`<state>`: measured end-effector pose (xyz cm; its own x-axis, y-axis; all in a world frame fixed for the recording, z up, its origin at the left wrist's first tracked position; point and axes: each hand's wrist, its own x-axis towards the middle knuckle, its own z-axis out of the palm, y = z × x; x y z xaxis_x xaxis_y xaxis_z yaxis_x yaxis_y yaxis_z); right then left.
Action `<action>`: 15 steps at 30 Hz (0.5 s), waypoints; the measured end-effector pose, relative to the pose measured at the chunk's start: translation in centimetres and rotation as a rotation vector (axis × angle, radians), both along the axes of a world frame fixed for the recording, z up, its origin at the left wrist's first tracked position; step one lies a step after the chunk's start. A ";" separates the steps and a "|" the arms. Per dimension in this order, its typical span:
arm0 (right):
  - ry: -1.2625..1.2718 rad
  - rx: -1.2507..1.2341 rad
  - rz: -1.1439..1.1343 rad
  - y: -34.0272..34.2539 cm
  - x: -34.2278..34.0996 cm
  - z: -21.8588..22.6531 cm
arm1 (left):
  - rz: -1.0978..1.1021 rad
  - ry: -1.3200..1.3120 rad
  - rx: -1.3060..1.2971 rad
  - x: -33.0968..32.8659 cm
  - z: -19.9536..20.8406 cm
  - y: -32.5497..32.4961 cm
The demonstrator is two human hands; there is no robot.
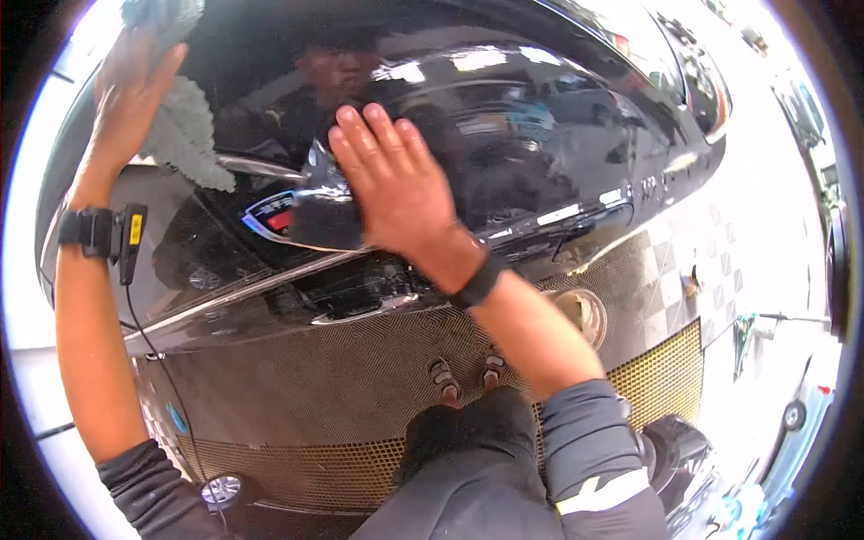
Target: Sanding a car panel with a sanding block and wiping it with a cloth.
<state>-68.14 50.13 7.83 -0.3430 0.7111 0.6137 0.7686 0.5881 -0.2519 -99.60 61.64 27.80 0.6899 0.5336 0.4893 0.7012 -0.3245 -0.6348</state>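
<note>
A black car with glossy, reflective paint [531, 153] fills the upper middle of the head view. My right hand [396, 184] lies flat on the dark side mirror [328, 211], its fingers stretched out and holding nothing. A lit, coloured reflection shows at the mirror's left end. At the upper left, my left hand [130, 99] is on a grey fluffy cloth [189, 135] against the car. The cloth spreads out beside and beyond the hand. Its thumb shows, while the other fingertips are blurred and partly hidden by the cloth.
A cable [171, 378] hangs from the device on my left wrist [130, 243]. Below the car is a ribbed dark floor mat [315, 387], with yellowish grating [666, 378] along it. A round pale bucket-like object [585, 315] stands by my right forearm. A dark container [675, 450] is at lower right.
</note>
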 end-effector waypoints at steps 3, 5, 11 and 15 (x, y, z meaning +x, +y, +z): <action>0.076 0.195 -0.160 1.4 11.1 -3.5 | -0.006 -0.015 0.108 -0.2 0.9 -0.6; 0.250 0.184 -0.688 3.1 17.9 -7.1 | 0.015 -0.072 0.076 0.0 1.6 -0.3; 0.030 -0.268 -0.262 -3.0 0.5 -2.6 | 0.132 -0.235 -0.009 1.4 0.2 -0.7; -0.129 0.079 -0.160 -1.4 6.0 -6.5 | 0.199 -0.196 0.087 -3.4 0.2 0.3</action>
